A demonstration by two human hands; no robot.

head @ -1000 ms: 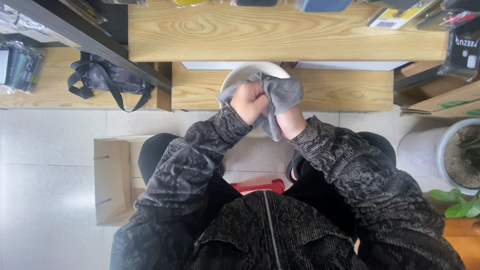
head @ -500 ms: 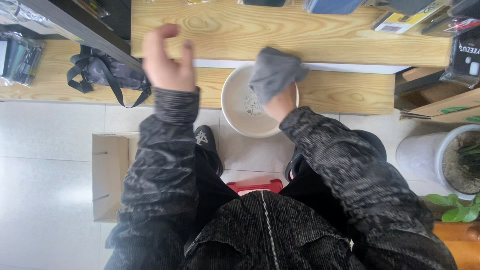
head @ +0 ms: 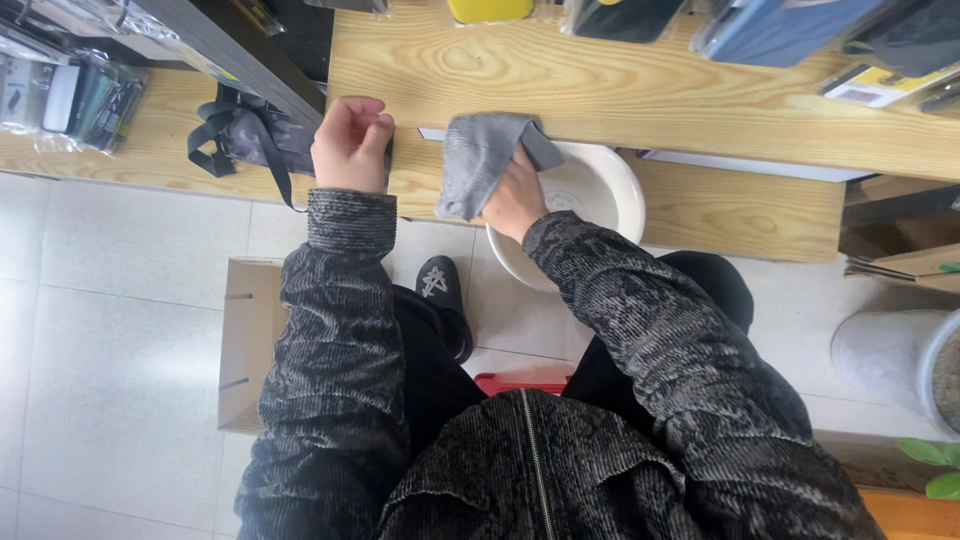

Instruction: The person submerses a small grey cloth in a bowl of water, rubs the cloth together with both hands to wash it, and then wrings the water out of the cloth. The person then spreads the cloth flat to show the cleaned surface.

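While the right hand bunches a grey cloth in its grip, the fingers pressed together on the fabric, the cloth hangs over the left rim of a white bowl and drapes down past the near edge of the upper wooden shelf. The bowl sits just below that shelf, in front of a lower wooden shelf, its near part hidden by the right sleeve; whether the hand also holds the bowl cannot be told. To the left, well apart from the cloth, the left hand is lifted with its grip curled loosely into a fist, pinching nothing, its knuckles near the shelf edge. Farther left, a black bag with looped straps lies on the lower shelf. Below, on the pale tiled floor, a cardboard box stands beside the left sleeve, and a black shoe shows between the arms. At the far right stands a grey plant pot.
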